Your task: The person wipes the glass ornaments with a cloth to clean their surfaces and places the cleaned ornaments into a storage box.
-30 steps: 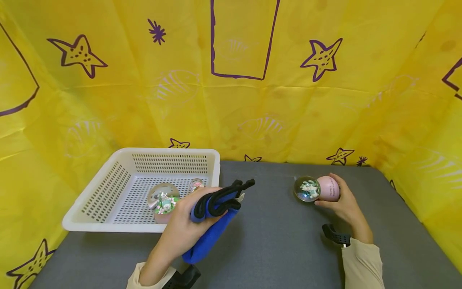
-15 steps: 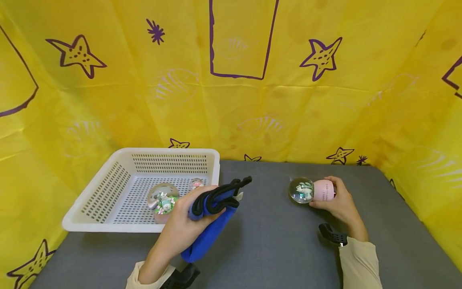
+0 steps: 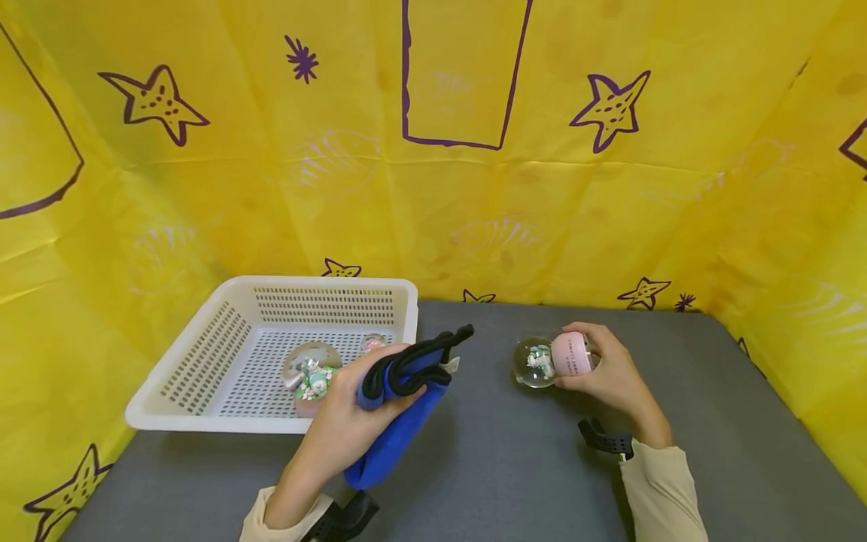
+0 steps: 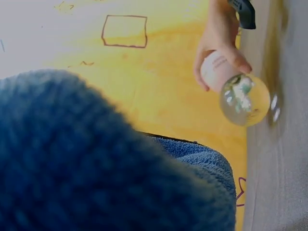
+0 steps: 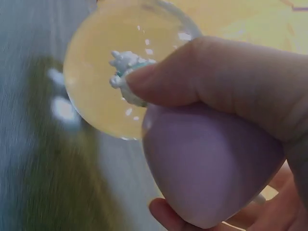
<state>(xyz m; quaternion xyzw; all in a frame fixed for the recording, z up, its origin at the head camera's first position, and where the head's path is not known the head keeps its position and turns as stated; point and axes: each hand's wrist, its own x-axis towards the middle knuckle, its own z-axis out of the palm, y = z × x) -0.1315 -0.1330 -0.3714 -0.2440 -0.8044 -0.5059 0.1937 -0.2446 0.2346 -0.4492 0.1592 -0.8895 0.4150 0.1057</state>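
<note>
My right hand [image 3: 612,369] grips a snow globe by its pink base [image 3: 573,354], the globe tipped on its side. Its clear ball [image 3: 533,362], with a small white and green figure inside, points left; in the left wrist view the ball [image 4: 245,100] is near the grey table. Up close, the right wrist view has my thumb across the edge where the pink base [image 5: 207,159] meets the ball. My left hand [image 3: 352,414] holds a folded blue cloth [image 3: 400,436] with black edging, in front of the basket's right corner. The cloth fills much of the left wrist view.
A white plastic basket [image 3: 223,424] stands on the left of the grey table [image 3: 501,467]. In it are a larger snow globe [image 3: 314,373] and a smaller one [image 3: 373,342], partly hidden by my left hand. A yellow patterned sheet [image 3: 447,211] rises behind.
My right hand has carried the snow globe leftward, toward the cloth, and turned it slightly so the lettering on its base shows. The left hand and cloth stay nearly still.
</note>
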